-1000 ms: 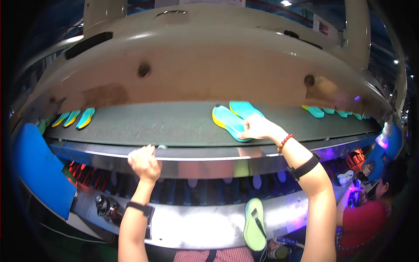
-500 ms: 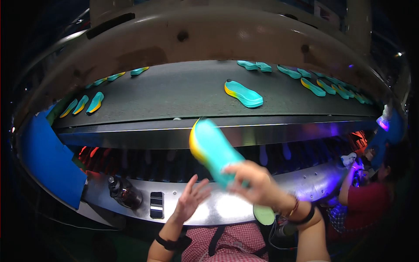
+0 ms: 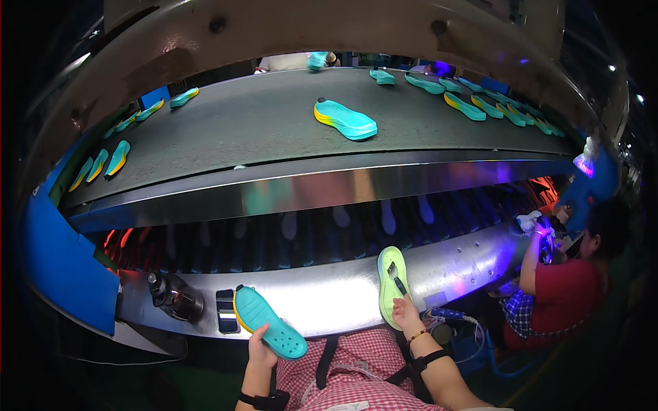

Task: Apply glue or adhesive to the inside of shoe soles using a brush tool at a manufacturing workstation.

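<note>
My left hand (image 3: 260,348) grips a teal midsole (image 3: 271,323) with a yellow edge, tilted so its holed, ridged face shows. The fingers wrap its near side, in front of my checked apron. To the right, a pale green sole-shaped piece (image 3: 385,293) lies on the metal ledge with its near end by the edge. My right hand (image 3: 406,314) is closed round the dark handle of what looks like a small flat brush (image 3: 399,283), whose head rests over the green piece. Another teal and yellow midsole (image 3: 347,120) lies on the dark conveyor belt (image 3: 240,130) ahead.
A dark bottle (image 3: 177,299) and a phone-like black and white item (image 3: 227,312) are on the metal ledge (image 3: 329,291) at left. More midsoles lie along both belt sides. Below the belt, a second line carries dim soles. A co-worker in red (image 3: 569,294) sits at right.
The teal midsole has passed from my right hand to my left and come down nearer me. My right hand has taken hold of the brush. The view has shifted, showing the green piece more fully.
</note>
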### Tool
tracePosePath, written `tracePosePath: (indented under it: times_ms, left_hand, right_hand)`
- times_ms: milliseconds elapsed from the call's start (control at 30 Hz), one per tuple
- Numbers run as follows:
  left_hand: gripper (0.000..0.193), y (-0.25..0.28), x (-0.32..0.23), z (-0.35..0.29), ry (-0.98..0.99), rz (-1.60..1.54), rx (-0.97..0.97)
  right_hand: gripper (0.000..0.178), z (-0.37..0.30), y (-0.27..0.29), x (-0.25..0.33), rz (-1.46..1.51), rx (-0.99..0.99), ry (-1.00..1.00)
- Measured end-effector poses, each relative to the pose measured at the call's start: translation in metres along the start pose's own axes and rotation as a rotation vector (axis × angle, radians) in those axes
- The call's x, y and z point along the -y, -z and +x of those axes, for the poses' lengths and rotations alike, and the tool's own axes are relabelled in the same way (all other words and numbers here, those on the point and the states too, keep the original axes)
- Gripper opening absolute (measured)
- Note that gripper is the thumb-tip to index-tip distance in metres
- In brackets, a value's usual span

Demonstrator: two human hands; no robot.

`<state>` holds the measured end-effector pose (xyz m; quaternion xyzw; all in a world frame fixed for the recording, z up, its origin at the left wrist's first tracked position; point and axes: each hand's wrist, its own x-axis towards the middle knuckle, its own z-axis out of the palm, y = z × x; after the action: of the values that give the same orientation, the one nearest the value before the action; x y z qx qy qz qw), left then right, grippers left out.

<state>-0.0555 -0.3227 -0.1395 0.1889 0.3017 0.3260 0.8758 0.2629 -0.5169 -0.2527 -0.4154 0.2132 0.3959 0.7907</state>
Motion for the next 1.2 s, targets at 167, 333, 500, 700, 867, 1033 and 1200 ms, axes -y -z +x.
tracePosePath:
  times_ms: [167,333,500,700,867,1033,1200]
  left_hand:
    - [0.046,0.017,0.004,-0.011,0.037,-0.015,-0.063]
    - [0.047,0.02,0.006,-0.011,0.021,-0.016,-0.059]
    - [0.045,0.014,0.002,-0.016,0.016,-0.006,-0.06]
    - [0.048,0.001,0.007,-0.011,-0.003,0.007,0.089]
    - [0.077,-0.017,-0.002,-0.019,-0.011,-0.16,0.32]
    - [0.08,-0.053,0.008,0.003,0.171,-0.037,0.293]
    - [0.078,-0.073,0.021,0.004,0.282,-0.365,0.585]
  right_hand:
    - [0.052,0.006,0.0,0.008,0.522,-0.126,-0.065]
    - [0.045,0.02,0.002,0.003,0.619,-0.219,-0.014]
    - [0.033,-0.002,-0.055,-0.004,0.118,-0.415,0.448]
    - [0.018,0.025,-0.053,0.024,-0.575,-0.08,0.634]
    - [0.022,-0.028,-0.096,0.035,0.024,0.234,0.433]
    - [0.026,-0.118,-0.128,0.028,-0.163,0.634,0.307]
    - [0.019,-0.158,-0.163,0.007,-0.5,0.87,0.297]
